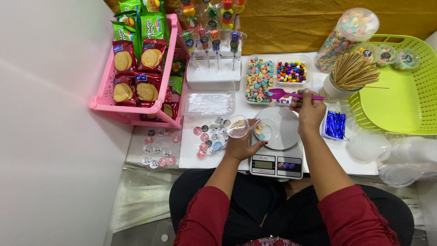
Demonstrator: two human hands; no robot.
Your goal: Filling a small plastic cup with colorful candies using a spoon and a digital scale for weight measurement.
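My left hand (243, 145) holds a small clear hinged plastic container (253, 127) open over the round white plate of a kitchen scale (277, 155); a few pastel candies lie in its right half. My right hand (310, 109) grips a purple spoon (284, 94), its bowl hovering over a clear tray of pastel candies (259, 79). Beside that tray sits a smaller tray of bright round candies (292, 71).
A pink rack (109, 98) of biscuit packs stands left, with candy skewers (211, 36) in a white block behind. Round stickers (207, 134) lie by my left hand. A cup of wooden sticks (353, 73), a candy jar (341, 38), a green basket (400, 86), blue twist ties (335, 124) and clear lids (400, 155) are right.
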